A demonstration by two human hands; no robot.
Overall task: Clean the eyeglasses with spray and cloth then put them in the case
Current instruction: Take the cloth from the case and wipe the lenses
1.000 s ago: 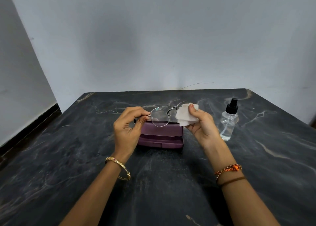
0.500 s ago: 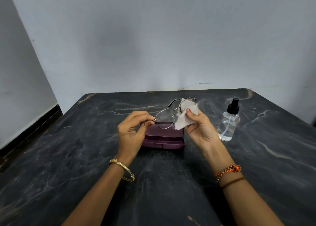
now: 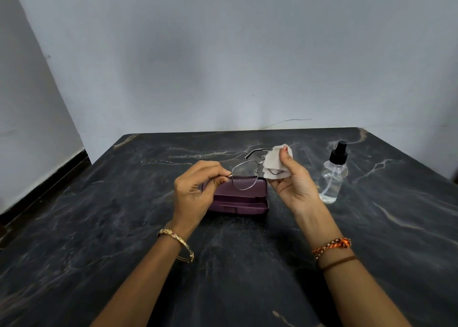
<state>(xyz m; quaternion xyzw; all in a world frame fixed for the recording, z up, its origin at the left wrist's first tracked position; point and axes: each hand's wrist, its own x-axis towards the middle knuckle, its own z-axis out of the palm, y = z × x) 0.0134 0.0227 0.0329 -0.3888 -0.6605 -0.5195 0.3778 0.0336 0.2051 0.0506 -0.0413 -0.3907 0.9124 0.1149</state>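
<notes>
Thin metal-framed eyeglasses (image 3: 245, 175) are held in the air above a purple case (image 3: 239, 200) that lies open on the table. My left hand (image 3: 195, 190) pinches the frame's left hinge between thumb and fingers. My right hand (image 3: 295, 180) holds a white cloth (image 3: 273, 163) wrapped around the right lens, thumb on top of the cloth. The right lens is hidden by the cloth; one temple arm sticks out behind it.
A clear spray bottle (image 3: 333, 178) with a black pump top stands upright just right of my right hand. The dark marble table (image 3: 124, 240) ends at a pale wall behind. A floor strip and dark skirting lie to the left.
Both hands and the glasses have drifted slightly right and up. The cloth has shifted over the right lens, with my thumb now pressing on it.
</notes>
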